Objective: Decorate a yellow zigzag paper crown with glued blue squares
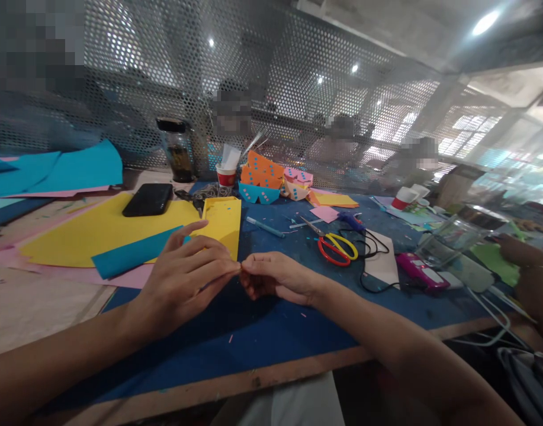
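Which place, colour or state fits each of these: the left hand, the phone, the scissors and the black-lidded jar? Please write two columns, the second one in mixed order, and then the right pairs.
1. left hand
2. phone
3. scissors
4. black-lidded jar

A. upright, left of a red-and-white cup
B. fingertips close to those of the right hand
C. partly red, partly yellow
D. lying on a yellow sheet

Pairs: 1-B, 2-D, 3-C, 4-A

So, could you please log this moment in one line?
left hand: touching right hand at fingertips | anything held: unclear | nearby: blue paper strip, scissors
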`<state>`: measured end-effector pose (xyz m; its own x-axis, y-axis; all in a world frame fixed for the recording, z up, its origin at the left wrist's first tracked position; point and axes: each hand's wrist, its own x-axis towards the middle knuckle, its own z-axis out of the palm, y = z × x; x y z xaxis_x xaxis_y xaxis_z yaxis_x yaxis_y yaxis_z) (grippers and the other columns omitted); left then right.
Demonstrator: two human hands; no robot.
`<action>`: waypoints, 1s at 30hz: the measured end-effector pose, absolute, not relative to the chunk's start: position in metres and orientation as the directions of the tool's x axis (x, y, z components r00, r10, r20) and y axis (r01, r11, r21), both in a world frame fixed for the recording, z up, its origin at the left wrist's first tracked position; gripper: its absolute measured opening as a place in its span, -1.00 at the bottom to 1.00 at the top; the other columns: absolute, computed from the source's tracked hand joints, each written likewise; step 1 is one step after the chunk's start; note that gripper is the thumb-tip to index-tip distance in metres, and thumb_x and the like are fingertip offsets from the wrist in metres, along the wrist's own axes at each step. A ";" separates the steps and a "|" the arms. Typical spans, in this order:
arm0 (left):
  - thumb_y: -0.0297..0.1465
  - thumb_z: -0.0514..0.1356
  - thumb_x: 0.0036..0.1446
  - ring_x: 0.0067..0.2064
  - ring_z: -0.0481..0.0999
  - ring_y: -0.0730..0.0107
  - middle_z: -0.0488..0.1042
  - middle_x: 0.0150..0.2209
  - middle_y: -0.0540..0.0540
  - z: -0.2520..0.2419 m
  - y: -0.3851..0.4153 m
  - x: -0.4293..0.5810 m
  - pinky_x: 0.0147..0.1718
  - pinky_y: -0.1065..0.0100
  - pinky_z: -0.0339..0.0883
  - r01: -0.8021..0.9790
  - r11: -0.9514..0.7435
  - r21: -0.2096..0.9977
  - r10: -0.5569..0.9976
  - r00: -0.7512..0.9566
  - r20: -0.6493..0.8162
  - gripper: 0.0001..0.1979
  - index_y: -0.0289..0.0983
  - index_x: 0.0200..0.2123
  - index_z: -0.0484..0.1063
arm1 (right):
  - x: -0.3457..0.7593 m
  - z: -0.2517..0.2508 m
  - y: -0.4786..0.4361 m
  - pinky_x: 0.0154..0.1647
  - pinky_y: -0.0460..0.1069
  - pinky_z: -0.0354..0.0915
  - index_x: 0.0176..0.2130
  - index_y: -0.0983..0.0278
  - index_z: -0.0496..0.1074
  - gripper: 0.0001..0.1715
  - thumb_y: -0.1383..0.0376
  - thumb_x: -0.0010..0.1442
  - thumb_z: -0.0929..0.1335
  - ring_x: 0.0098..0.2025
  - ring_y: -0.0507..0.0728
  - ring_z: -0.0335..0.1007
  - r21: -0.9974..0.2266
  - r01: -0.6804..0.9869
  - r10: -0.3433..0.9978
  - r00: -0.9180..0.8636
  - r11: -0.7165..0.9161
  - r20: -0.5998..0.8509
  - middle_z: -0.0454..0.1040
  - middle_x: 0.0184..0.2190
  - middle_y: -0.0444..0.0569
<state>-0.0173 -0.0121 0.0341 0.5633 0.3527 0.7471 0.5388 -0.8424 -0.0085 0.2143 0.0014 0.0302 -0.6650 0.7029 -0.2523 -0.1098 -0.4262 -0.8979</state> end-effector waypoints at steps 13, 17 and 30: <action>-0.44 0.28 0.36 -0.17 0.69 0.24 0.72 -0.22 0.04 0.034 -0.014 -0.014 0.34 -0.15 0.22 0.536 -0.844 0.013 0.359 0.548 0.756 -0.89 -0.08 -0.15 0.53 | 0.213 0.029 0.002 -0.34 -0.08 0.29 -0.36 0.31 0.52 -0.53 0.04 -0.02 0.64 -0.43 -0.01 0.41 -0.901 -0.157 0.724 -0.657 -0.405 -0.211 0.51 -0.44 -0.17; -0.45 0.31 0.33 -0.15 0.69 0.24 0.71 -0.20 0.04 0.032 -0.013 -0.016 0.40 -0.17 0.14 0.517 -0.856 0.013 0.353 0.566 0.745 -0.88 -0.08 -0.14 0.54 | 0.212 0.027 0.001 -0.37 -0.08 0.28 -0.39 0.31 0.51 -0.58 0.08 -0.02 0.63 -0.46 -0.02 0.38 -0.893 -0.162 0.713 -0.667 -0.420 -0.214 0.49 -0.47 -0.19; -0.55 0.31 0.28 -0.16 0.68 0.29 0.70 -0.21 0.00 0.031 -0.012 -0.014 0.40 -0.11 0.16 0.494 -0.869 -0.030 0.309 0.589 0.747 -0.83 -0.14 -0.17 0.52 | 0.215 0.031 0.000 -0.40 -0.11 0.32 -0.37 0.30 0.48 -0.47 -0.03 -0.02 0.64 -0.47 -0.03 0.40 -0.939 -0.083 0.743 -0.636 -0.335 -0.209 0.49 -0.48 -0.20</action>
<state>-0.0139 -0.0122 0.0314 0.5889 0.3085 0.7470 0.4937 -0.8691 -0.0302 0.2153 -0.0001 0.0308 -0.6362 0.7427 -0.2091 -0.0826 -0.3350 -0.9386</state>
